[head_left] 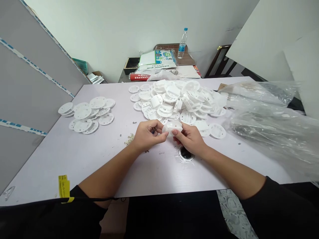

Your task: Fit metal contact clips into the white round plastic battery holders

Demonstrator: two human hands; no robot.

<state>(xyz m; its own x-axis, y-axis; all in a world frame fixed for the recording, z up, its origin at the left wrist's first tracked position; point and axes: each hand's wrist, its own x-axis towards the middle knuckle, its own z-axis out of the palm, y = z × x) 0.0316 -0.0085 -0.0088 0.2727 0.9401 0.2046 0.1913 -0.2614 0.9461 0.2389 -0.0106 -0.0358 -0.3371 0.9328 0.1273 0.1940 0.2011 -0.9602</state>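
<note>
Between my two hands, near the middle of the table, is a white plastic piece. My right hand grips its right side, thumb on top. My left hand has its fingers curled at the piece's left edge, with the thumb against it; something small and dark shows among those fingers, too small to name. Just behind my hands lies a large heap of white round plastic parts. Small metal pieces are scattered by my left wrist. A black round hole with a pale rim sits below my right hand.
More white discs lie in a loose group on the left of the table. Clear plastic bags cover the right side. Beyond the far edge stand a water bottle and packets. A grey partition borders the left.
</note>
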